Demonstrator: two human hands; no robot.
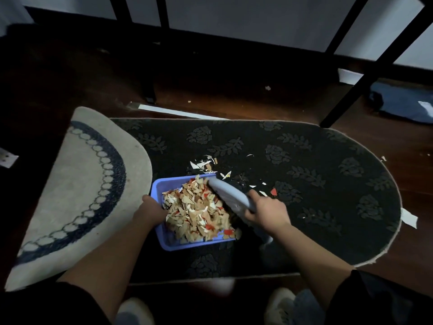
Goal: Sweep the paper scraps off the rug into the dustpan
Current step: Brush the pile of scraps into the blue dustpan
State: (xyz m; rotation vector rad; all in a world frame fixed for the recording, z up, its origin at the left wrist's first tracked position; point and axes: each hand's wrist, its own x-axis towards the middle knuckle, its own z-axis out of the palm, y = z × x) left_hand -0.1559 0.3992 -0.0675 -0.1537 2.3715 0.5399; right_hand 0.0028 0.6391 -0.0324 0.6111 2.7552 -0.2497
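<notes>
Most scraps already heaped inside the blue dustpan, tan, white and red pieces piled near its rim. Dustpan set flat on the dark floral rug, open edge apparently turned toward the right. Left hand noted at the pan's left wall, fingers curled over the edge and gripping it steady. Right hand found wrapped around the handle of a pale blue brush, fingers clamped tight, brush head laid against the pile at the pan's mouth. Loose paper scraps observed on the rug just beyond the pan's far corner, with a few white and red bits near the right hand. Rug's left end seen folded over, pale underside up.

Step judged: late sweeping, main load collected, stragglers outstanding. Next move judged to call for lifting the brush past the far cluster, drawing it back toward the pan mouth with short strokes, pan held firm against the pile.
</notes>
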